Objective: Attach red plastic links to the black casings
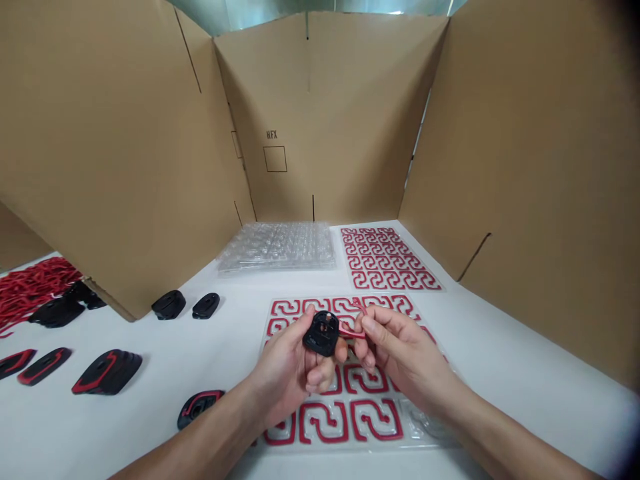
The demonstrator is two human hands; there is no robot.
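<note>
"Red curls [376, 420] sit in the near tray [420, 445] on the table [505, 377]; what's held above them?"
"One black part [317, 339], in the left hand [289, 370]; its fingers are curled round it, thumb at the edge."
"And the right hand [405, 353]?"
"Its fingers pinch a slim red strip [356, 334], one end right beside the black part. Whether they touch, I can't tell."
"Farther off?"
"Clear trays [280, 248] stacked left, another tray [439, 287] of curls right, then cardboard walls [350, 100]."

Black part [320, 341]; red strip [353, 333], perhaps pinkish; brown cardboard [355, 120], black-printed.
</note>
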